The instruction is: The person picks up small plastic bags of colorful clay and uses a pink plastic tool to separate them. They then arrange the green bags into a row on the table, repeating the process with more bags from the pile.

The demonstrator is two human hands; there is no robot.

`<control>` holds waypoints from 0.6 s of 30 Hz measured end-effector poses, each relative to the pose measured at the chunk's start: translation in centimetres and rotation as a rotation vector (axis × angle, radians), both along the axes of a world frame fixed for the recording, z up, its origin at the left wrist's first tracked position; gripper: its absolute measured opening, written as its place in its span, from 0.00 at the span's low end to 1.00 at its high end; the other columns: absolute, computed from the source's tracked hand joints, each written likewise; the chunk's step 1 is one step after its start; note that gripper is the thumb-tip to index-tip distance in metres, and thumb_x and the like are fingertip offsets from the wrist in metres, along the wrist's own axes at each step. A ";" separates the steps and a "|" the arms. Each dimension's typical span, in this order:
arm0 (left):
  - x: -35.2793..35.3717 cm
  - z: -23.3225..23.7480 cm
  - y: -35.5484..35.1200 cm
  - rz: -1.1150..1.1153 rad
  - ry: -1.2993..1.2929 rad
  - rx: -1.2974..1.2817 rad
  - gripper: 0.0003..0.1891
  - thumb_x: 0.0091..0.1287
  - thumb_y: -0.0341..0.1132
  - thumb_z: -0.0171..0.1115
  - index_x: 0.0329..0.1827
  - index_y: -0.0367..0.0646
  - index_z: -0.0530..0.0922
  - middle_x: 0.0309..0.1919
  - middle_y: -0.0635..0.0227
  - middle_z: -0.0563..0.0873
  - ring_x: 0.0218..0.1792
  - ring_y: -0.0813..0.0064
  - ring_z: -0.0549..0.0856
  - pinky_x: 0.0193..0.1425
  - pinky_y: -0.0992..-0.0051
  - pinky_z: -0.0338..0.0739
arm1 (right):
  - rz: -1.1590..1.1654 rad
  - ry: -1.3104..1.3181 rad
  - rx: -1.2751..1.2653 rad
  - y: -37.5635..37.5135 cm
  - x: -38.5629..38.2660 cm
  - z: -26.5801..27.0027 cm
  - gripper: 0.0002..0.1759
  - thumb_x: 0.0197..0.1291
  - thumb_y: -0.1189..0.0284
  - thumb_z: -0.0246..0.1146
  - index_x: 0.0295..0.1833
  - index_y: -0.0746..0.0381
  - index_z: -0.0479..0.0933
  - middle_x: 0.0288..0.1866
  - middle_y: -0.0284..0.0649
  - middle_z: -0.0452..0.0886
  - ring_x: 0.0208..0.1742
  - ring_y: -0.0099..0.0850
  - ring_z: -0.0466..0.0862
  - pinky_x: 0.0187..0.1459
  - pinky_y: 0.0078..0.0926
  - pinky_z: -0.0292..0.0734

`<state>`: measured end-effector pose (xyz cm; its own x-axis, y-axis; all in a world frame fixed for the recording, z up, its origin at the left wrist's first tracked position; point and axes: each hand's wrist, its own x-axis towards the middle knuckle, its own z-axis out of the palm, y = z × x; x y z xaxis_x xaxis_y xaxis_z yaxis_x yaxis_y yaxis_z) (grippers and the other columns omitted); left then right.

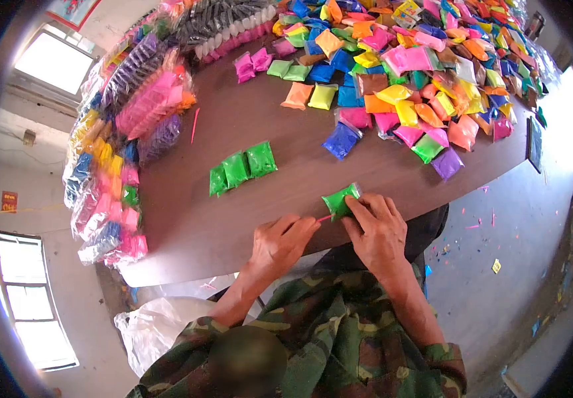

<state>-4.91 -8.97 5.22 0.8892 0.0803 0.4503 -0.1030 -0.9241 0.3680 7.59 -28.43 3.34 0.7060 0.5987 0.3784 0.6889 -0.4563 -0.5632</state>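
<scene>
Close to the table's near edge, my right hand (378, 229) pinches a small green packet (337, 201) in clear plastic between thumb and fingers. My left hand (281, 240) is closed on a thin pink stick (324, 218), whose tip points at the lower edge of that packet. Beyond my left hand, a row of green packets (237, 170) lies side by side on the brown table (300, 139). A second thin pink stick (195, 125) rests farther off to the left.
A large heap of loose coloured packets (426, 79) covers the back right. Stacked bundles of packets (150, 106) line the left edge and back. A dark flat object (534, 144) lies at the right edge. Below on the left is a white plastic bag (160, 328); scraps litter the floor (479, 245).
</scene>
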 end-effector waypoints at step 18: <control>3.4 -0.5 0.8 0.303 0.197 -0.367 0.07 0.75 0.33 0.77 0.43 0.38 0.90 0.36 0.55 0.93 0.33 0.59 0.94 0.37 0.63 0.86 | 0.008 -0.004 0.000 -0.1 -0.1 0.2 0.22 0.64 0.74 0.75 0.63 0.57 0.89 0.52 0.38 0.83 0.51 0.42 0.85 0.51 0.42 0.82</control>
